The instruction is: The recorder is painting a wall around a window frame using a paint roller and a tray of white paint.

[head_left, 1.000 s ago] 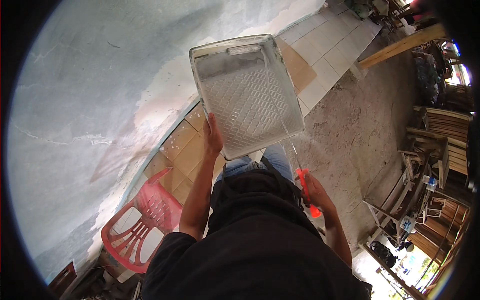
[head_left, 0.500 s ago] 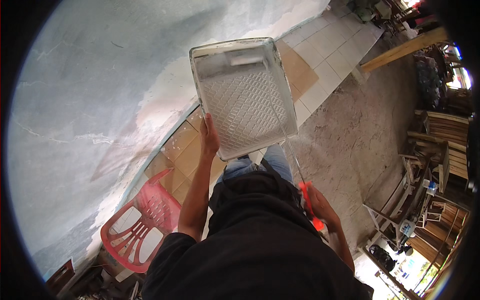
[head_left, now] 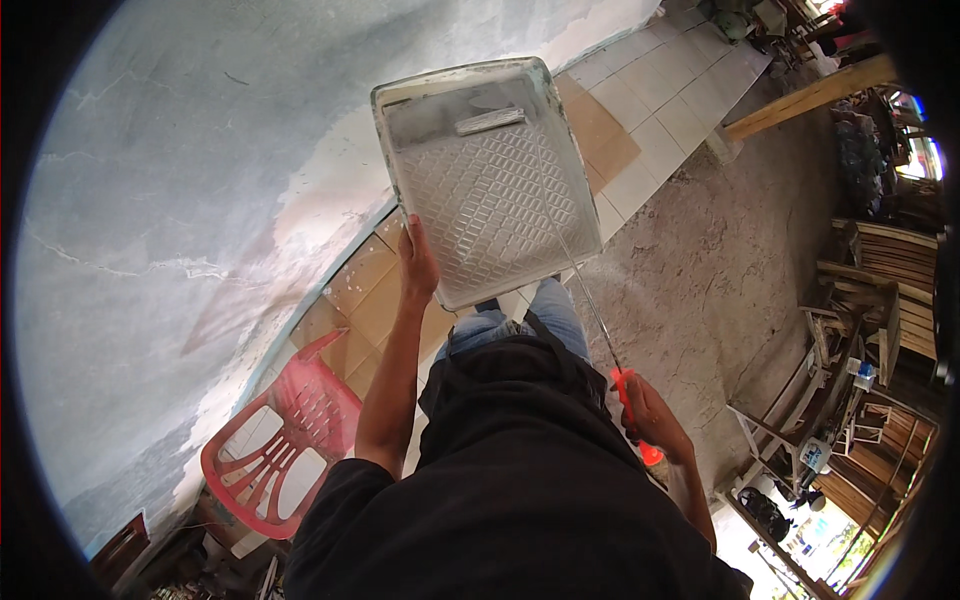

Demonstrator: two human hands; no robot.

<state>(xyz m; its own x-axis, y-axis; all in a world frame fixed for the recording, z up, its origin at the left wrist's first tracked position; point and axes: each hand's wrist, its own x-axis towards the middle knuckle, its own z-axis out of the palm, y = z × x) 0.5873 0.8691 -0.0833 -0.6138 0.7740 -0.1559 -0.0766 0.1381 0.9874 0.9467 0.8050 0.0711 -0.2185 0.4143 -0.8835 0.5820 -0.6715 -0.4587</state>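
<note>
Outdoor spot by a patchy grey plastered wall [head_left: 170, 200], tiled strip along its foot, rough concrete beyond.

Paint tray [head_left: 490, 180]: held up in the air in front of the person, out towards the wall, near end tipped down. Moulded plastic by the look of it, ribbed ramp, deep well at the far end, paint-crusted all over. Judging by the one-handed hold, light and fairly stiff, though a thin tray like this probably twists if loaded. Dried film on the rim likely gives decent friction; wet patches would be slick. Sensible grab points: near lip, as now, or the long side rims for two hands.

Left hand [head_left: 417, 262] fingers are closed over the tray's near left corner, thumb on top as far as I can tell.

Roller: small white sleeve [head_left: 490, 121] lies across the well, thin wire shaft [head_left: 580, 285] runs back to an orange handle [head_left: 630, 410]. Right hand [head_left: 655, 418] fingers are clenched round that handle. Long lever, light head, wire will flex.

Versus a second ago: tray sits at much the same height and tilt, a shade closer to the wall. Grip point on the near corner unchanged. Right hand same place on the handle, roller still in the well. Basically steady.

Around: red plastic chair [head_left: 285, 450] low left, wooden beam [head_left: 810, 95] upper right, stacked timber furniture [head_left: 880, 290] far right.
</note>
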